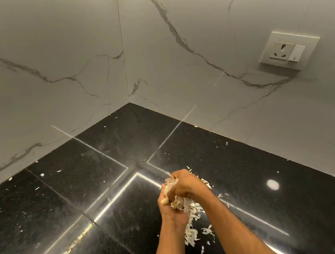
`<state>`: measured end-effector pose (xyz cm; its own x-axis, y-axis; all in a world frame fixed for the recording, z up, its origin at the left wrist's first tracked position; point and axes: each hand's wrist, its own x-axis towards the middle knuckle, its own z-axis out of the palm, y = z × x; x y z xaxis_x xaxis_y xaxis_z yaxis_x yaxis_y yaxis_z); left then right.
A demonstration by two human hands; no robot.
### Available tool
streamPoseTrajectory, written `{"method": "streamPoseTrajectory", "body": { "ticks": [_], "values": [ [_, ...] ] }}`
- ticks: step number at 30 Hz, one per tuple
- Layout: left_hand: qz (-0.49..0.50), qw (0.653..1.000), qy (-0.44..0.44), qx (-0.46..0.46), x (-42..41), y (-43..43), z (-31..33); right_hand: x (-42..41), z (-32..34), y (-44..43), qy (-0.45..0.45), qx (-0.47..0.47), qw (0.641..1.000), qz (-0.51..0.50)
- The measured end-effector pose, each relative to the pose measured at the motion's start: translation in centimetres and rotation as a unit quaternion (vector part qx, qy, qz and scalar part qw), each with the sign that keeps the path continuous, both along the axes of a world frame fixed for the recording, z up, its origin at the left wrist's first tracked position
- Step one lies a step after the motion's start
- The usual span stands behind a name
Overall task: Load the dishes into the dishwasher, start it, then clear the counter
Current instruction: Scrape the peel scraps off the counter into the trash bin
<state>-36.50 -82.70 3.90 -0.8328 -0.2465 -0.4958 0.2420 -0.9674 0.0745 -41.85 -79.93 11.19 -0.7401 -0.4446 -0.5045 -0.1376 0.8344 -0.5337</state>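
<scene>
Over the black polished counter, both my hands are bunched together around a clump of white papery peels. My right hand curls over the top of the clump. My left hand cups it from below, fingers bent upward. More loose peels lie on the counter just under and behind my wrists. Tiny white flakes are scattered over the dark surface to the left.
The counter runs into a corner formed by two marble-patterned walls. A white socket and switch plate sits on the right wall. Bright strip-light reflections cross the counter. No dishes or dishwasher are in view.
</scene>
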Motion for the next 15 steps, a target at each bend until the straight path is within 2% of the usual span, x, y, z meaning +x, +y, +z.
{"method": "streamPoseTrajectory", "body": {
  "ticks": [7,11,13,15],
  "values": [
    [0.010,0.999,0.029,-0.008,-1.1,-1.3,-0.3,-0.6,2.4,0.1,0.008,-0.060,0.998,0.006],
    [0.005,0.999,0.037,-0.008,-1.7,-1.7,-0.8,-2.4,2.9,1.6,0.005,-0.145,0.986,-0.086],
    [0.017,0.999,0.034,-0.004,-2.1,-2.1,-1.1,-3.4,2.6,3.3,0.022,-0.138,0.983,-0.119],
    [0.025,0.999,0.029,-0.003,-2.2,-2.6,-1.4,-3.9,1.6,5.2,0.006,-0.074,0.989,-0.128]
  ]
}}
